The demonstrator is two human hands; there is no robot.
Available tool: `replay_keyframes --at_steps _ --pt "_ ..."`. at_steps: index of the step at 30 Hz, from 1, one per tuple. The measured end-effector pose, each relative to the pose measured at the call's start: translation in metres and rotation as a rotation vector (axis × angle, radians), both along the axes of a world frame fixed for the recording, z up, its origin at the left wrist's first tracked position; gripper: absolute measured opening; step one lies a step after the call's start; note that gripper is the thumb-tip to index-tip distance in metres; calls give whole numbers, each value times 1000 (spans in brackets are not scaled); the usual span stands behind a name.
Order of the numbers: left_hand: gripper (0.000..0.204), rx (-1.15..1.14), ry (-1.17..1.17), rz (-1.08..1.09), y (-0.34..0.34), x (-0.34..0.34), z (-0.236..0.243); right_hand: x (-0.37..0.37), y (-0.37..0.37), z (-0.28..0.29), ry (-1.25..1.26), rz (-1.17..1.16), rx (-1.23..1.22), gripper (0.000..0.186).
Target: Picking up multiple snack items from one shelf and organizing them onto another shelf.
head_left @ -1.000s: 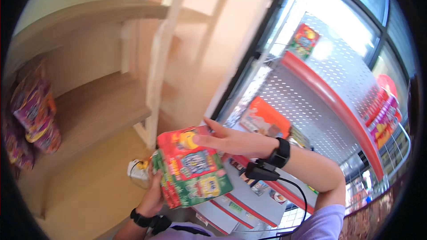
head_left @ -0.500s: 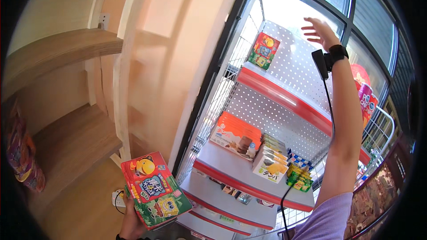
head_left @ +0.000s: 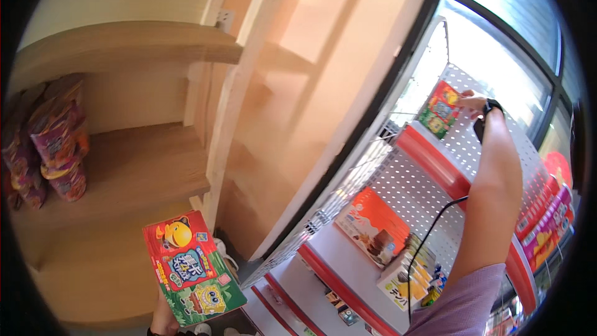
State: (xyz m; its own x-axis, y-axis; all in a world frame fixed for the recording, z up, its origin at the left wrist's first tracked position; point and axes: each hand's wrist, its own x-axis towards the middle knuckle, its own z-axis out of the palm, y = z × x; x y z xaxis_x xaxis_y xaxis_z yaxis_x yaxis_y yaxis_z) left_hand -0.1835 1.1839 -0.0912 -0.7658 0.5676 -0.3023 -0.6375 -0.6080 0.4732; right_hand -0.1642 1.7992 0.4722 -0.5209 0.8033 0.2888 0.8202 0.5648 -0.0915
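Observation:
My left hand (head_left: 163, 316), partly hidden at the lower edge, is closed on a red-and-green cardboard box (head_left: 189, 267) with cartoon characters on its front. A similar red-and-green box (head_left: 439, 111) stands on the top shelf (head_left: 435, 157) of the display rack at the right. My right arm stretches up to it, and the fingers of my right hand (head_left: 475, 103) are closed around its right edge. Part of their grip behind the box is hidden. A black band with a small device is on my right wrist.
Below, the rack holds an orange box (head_left: 373, 224), several pale yellow boxes (head_left: 407, 277) and small packets. Pink and red canisters (head_left: 550, 221) hang or stand at the far right. Purple snack packs (head_left: 59, 130) sit on the wooden shelf (head_left: 143, 155) at left. Window frames rise behind the rack.
My right hand has come down from the open air to the box on the top shelf. The view has swung left, showing more of the wooden shelves. My left hand still holds its box.

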Motion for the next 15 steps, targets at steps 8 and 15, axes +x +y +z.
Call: replay_keyframes --at_steps 8,15 --pt "51 -255 42 271 -1 42 46 -28 47 -20 101 236 -105 72" --pt "58 -308 -107 444 -18 64 64 -9 33 -35 415 465 -176 64"
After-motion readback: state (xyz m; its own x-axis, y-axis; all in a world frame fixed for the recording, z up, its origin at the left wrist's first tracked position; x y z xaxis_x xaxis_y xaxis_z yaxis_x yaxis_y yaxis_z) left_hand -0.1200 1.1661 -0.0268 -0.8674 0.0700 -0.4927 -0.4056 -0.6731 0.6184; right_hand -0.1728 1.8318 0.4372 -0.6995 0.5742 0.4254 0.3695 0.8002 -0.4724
